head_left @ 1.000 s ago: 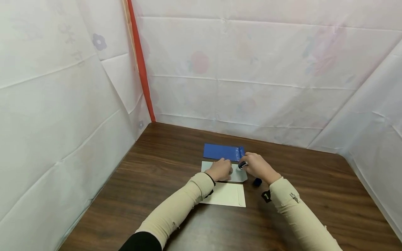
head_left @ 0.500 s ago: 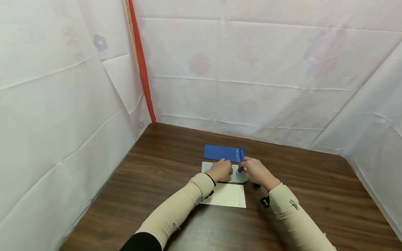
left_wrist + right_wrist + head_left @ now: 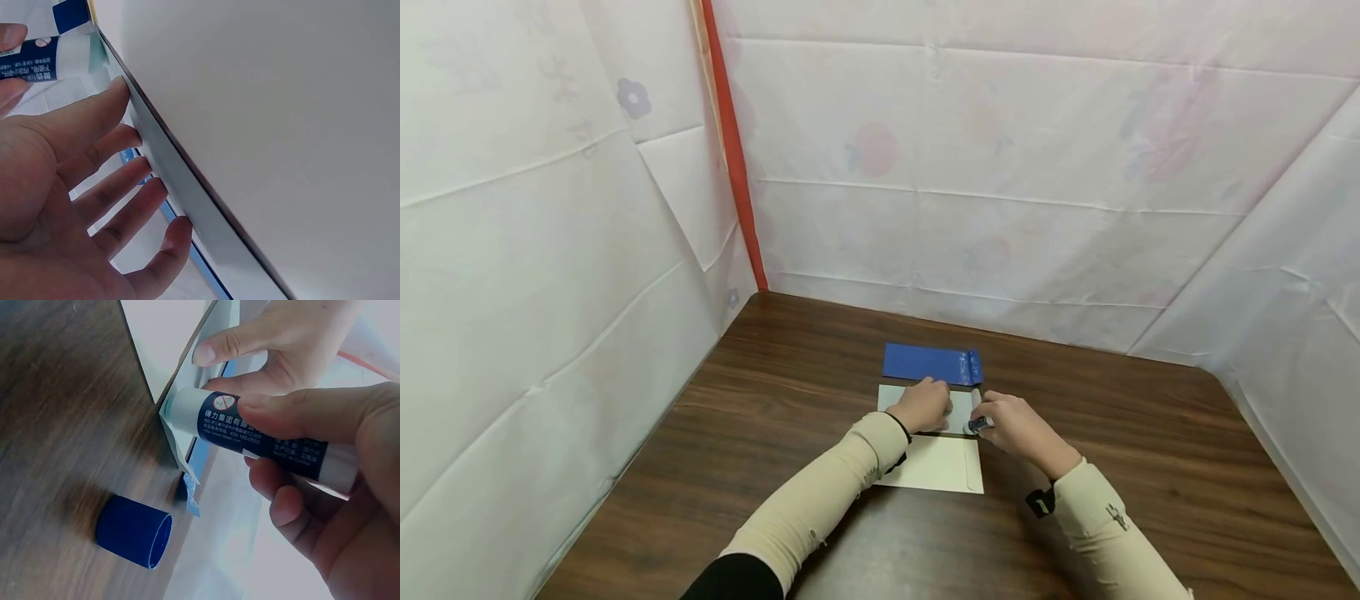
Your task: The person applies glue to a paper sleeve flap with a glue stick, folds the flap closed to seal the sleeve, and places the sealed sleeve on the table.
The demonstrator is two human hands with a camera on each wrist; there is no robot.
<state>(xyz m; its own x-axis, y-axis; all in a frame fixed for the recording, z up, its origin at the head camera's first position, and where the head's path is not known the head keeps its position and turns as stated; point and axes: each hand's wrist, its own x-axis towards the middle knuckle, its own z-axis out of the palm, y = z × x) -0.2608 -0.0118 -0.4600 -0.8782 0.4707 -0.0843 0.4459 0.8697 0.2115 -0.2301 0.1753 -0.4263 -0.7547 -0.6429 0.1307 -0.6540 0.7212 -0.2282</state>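
A pale grey-blue envelope lies on the table between two others. My left hand presses on it, the thumb and spread fingertips touching the paper in the left wrist view. In my right hand is a glue stick with a dark blue label, pinched between thumb and fingers. Its white, uncapped end touches the envelope at the right-end flap, near the corner closest to me. The flap looks bent up from the table. A blue cap lies on its side nearby; in the head view it is out of sight.
Beyond the pale envelope lies a blue envelope with a shiny, creased right end. A cream envelope lies on the near side. White sheeting hangs around the brown wooden table.
My right hand has drawn the glue stick along the flap toward me, from the far side to the near corner. The left hand stays in place. The cap has gone from the head view.
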